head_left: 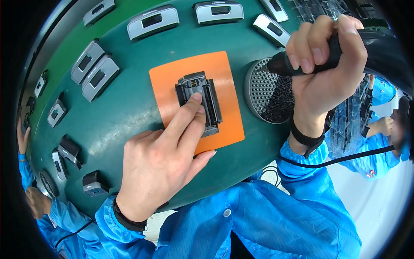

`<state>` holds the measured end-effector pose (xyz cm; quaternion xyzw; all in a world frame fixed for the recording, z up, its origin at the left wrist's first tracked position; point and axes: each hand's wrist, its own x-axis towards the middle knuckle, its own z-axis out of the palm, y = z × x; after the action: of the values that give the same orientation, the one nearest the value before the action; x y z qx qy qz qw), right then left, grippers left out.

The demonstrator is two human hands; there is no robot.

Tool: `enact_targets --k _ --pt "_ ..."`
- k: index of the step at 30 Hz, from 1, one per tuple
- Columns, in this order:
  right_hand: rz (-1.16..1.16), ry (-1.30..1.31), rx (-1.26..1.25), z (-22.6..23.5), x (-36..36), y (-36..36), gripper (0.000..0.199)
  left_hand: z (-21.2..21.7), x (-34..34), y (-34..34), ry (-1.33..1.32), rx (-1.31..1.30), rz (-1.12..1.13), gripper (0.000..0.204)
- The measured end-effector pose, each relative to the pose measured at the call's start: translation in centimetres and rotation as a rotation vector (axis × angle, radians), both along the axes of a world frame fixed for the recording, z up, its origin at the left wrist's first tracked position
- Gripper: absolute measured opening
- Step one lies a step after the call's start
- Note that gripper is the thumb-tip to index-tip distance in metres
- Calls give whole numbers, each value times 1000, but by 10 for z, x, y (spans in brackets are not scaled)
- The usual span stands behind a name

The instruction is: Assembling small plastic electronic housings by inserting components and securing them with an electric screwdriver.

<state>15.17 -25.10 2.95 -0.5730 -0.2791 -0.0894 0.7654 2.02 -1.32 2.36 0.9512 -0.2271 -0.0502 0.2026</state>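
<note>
A dark grey plastic housing [211, 103] lies open side up on an orange mat [230, 125], with a small row of gold contacts near its far end. My left hand [159, 159] rests its index and middle fingertips on the housing, and the thumb stays apart. Wrapped in my right hand [327, 64] is a black electric screwdriver [377, 49]. The tool's nose points left, over a round dimpled metal dish [261, 84]. Tiny black screws [280, 101] are heaped on the dish's right side; whether the bit touches any of them is hidden.
Several silver-and-black device shells [153, 21] stand along the far and left parts of the green table [129, 60]. Clear plastic trays [349, 125] lie beyond the dish. A black cord [340, 159] crosses on the right. Other people in blue sit at both sides.
</note>
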Motion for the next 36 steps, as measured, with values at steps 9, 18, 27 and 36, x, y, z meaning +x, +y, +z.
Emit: enact_targets --k 9,18,27,36 --pt "-361 -145 16 0 -2 27 13 2 4 -9 -7 -13 25 63" --pt "-180 -109 96 -16 14 39 13 7 5 1 1 -35 56 65" --pt "80 90 188 34 -20 4 24 -5 5 14 -20 -109 -27 60" --pt "427 71 46 30 -33 40 29 -17 14 27 -34 -219 -71 57"
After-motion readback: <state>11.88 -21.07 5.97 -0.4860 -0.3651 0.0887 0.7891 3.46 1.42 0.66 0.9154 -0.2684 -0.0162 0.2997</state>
